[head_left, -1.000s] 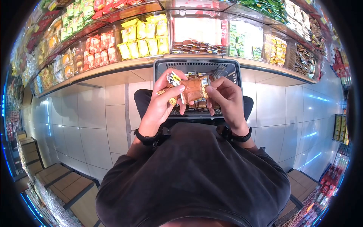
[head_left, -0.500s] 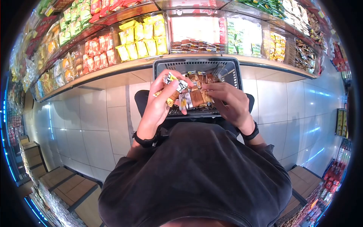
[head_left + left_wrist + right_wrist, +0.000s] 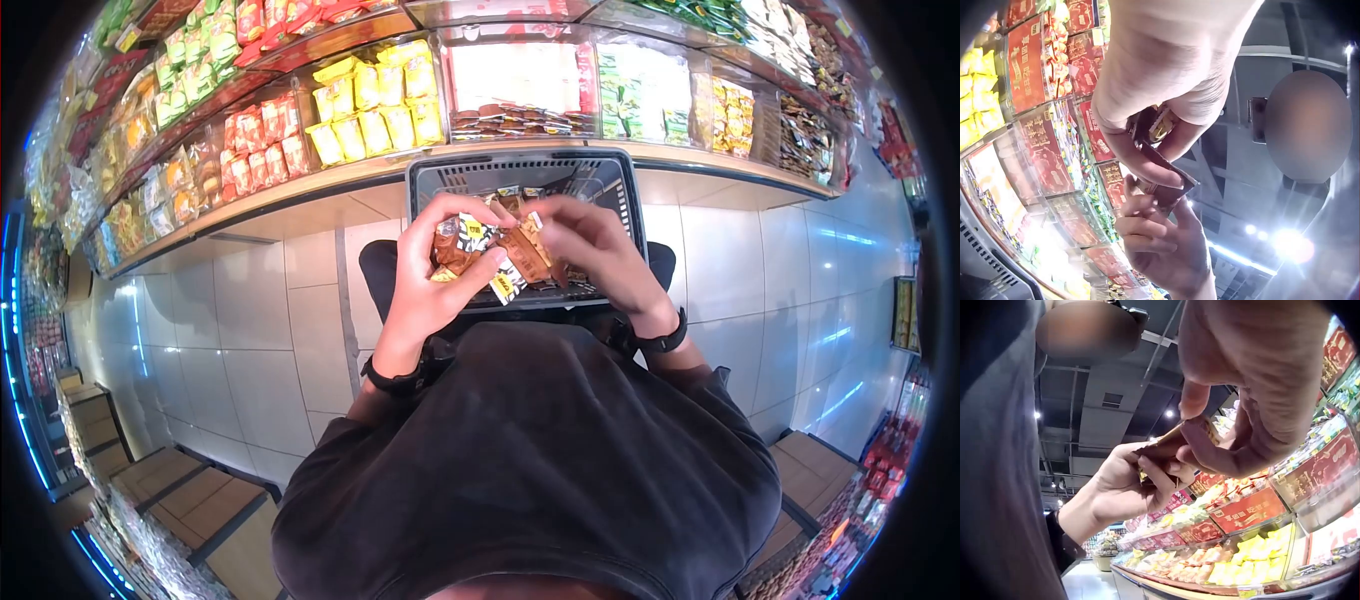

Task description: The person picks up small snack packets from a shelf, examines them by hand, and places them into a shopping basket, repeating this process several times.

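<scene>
Over the basket my left hand (image 3: 420, 290) holds several small brown snack packets (image 3: 447, 247) with yellow and zebra-striped ends, its thumb across them. One brown packet (image 3: 525, 255) sticks out slantwise to the right. At that packet's right edge is my right hand (image 3: 605, 262), its fingers blurred in the head view. In the right wrist view, thumb and index finger of the right hand (image 3: 1260, 394) pinch the end of the packet (image 3: 1163, 449), while the left hand (image 3: 1125, 490) grips its other end. More packets (image 3: 510, 200) lie in the grey basket (image 3: 424, 175) below.
A snack shelf (image 3: 350, 165) runs just beyond the basket. On it stand bins of yellow bags (image 3: 385, 95), red bags (image 3: 262, 140) and brown packets (image 3: 520, 122). Dark-clothed knees flank the basket. Tiled floor (image 3: 245, 330) lies to either side, with wooden boxes (image 3: 190, 490) behind at left.
The brown packet between the hands has turned from lying crosswise to a slant, its striped end now toward me. The left fingers have closed further over the packets; the right hand shifted slightly.
</scene>
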A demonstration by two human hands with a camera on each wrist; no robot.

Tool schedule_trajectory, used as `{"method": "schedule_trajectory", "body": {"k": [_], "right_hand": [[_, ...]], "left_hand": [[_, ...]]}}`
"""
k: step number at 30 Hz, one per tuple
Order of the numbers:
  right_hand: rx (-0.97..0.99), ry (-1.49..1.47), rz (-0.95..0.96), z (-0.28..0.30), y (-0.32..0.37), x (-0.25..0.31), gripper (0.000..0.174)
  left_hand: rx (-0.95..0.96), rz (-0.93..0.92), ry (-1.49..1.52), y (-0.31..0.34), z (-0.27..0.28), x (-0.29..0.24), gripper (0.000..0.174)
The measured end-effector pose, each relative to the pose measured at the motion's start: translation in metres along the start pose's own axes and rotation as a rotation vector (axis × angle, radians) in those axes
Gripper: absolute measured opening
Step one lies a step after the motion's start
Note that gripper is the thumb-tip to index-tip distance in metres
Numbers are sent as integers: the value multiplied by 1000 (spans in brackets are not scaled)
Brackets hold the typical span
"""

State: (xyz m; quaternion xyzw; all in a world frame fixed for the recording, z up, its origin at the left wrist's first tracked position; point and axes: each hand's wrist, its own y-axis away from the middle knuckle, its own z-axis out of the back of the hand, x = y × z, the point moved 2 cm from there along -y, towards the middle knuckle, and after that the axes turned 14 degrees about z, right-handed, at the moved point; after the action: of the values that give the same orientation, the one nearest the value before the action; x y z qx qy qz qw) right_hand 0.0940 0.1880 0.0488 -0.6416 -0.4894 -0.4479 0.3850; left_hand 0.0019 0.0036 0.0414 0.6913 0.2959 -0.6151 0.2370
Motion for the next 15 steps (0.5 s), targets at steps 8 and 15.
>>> {"method": "schedule_trajectory", "body": {"k": [8, 15], "right_hand": [[-107, -216, -69, -16, -1, -24, 14], [-12, -231, -174, -19, 3, -29, 12]], "left_hand": [[-226, 169, 224, -9, 5, 7, 25], [-187, 174, 287, -18, 13, 9, 29]]}}
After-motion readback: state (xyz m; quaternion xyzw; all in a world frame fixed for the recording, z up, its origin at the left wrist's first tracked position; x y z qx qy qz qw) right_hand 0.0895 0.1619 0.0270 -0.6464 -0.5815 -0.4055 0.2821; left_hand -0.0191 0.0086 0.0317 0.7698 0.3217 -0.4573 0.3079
